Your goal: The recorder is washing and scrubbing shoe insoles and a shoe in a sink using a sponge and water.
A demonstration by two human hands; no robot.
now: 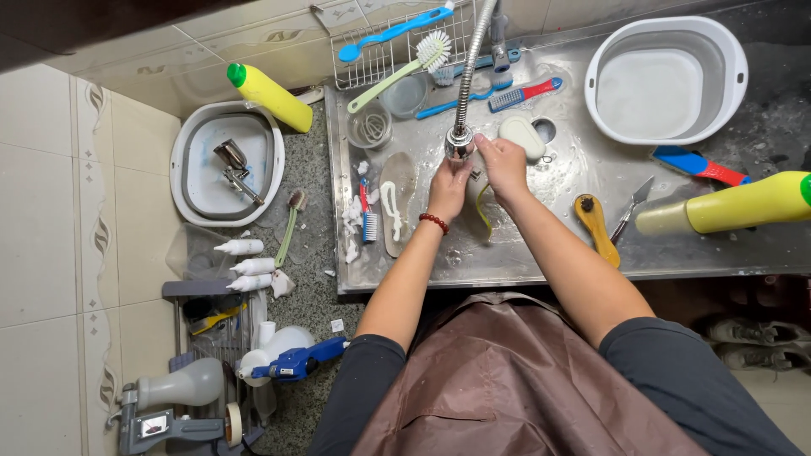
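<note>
Holding a shoe (479,196) under the faucet head (459,143) | my left hand (448,187) and right hand (504,165) both closed around it | insole (397,203) lying beside in the steel sink (574,253).

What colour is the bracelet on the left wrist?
Dark red beads; the bracelet shows in the head view.

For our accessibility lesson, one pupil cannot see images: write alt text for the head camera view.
Seen from above, a person in a brown apron holds a white shoe with the left hand and right hand under a flexible tap in a wet steel sink. Brushes, an insole, yellow bottles and two white basins lie around.
</note>
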